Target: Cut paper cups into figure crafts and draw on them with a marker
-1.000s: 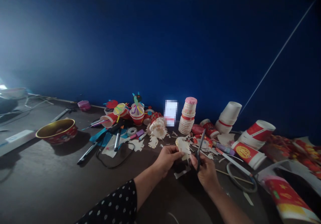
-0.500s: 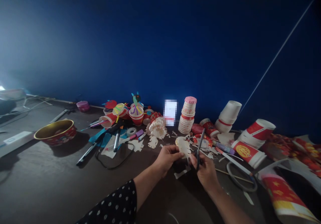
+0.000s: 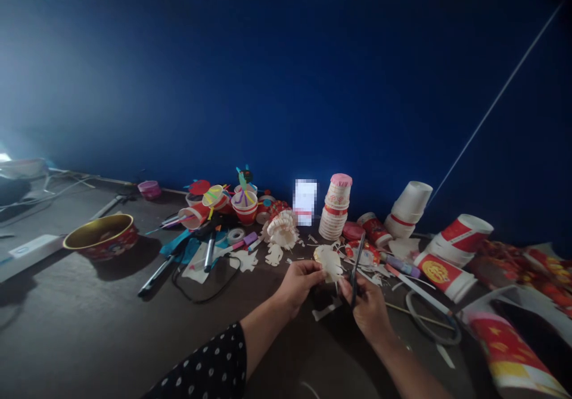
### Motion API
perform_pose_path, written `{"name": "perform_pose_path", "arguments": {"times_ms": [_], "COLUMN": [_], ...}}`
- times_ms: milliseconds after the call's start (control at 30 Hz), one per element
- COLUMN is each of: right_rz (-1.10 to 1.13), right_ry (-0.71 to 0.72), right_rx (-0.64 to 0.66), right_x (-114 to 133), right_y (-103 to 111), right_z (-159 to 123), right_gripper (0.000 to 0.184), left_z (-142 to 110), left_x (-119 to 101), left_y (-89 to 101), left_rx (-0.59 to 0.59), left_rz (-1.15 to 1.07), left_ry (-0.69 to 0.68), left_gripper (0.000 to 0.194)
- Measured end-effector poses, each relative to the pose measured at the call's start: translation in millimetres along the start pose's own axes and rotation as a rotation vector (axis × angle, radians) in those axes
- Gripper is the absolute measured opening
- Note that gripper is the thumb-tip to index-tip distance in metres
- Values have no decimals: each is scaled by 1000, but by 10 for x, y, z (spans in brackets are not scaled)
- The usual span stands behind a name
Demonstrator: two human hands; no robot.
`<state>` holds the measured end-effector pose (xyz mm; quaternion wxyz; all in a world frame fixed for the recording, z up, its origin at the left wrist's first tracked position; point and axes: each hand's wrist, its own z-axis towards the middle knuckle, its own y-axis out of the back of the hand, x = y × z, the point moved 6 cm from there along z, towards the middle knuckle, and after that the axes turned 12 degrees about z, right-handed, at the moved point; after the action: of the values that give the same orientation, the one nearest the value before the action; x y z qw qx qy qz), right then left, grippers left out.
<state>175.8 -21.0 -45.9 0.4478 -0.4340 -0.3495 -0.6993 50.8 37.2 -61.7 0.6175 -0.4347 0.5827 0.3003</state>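
Holding: left hand (image 3: 300, 287), white paper (image 3: 330, 263) | right hand (image 3: 370, 308), scissors (image 3: 356, 273) | gold-lined bowl (image 3: 107, 249), contents unclear

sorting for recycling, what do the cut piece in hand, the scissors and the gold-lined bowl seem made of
Cut piece in the left hand: probably paper or thin card, pale and fairly matt, with thin notched edges. Scissors in the right hand: likely metal, judging by the slim, dark blade; handle unclear. Bowl: shiny gold inside, printed red outside; perhaps metal or coated card.
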Motion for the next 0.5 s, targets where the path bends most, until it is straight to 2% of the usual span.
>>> {"name": "perform_pose_path", "arguments": {"times_ms": [167,367,500], "right_rz": [8,61,61], "right_ry": [-16,-45,-72], "right_rx": [6,43,65], "right_x": [30,-72,-121], "right_y": [-4,-15,-33], "right_z": [-6,-21,-31], "right_gripper": [29,27,26], "left_z": [-12,-54,-34], "left_x": [4,-65,-41], "left_y": [-11,-58,-41], "left_rx": [31,116,67], "left_rz": [-38,-119,-81], "left_ry": [17,-12,-25], "left_gripper": [22,27,30]}}
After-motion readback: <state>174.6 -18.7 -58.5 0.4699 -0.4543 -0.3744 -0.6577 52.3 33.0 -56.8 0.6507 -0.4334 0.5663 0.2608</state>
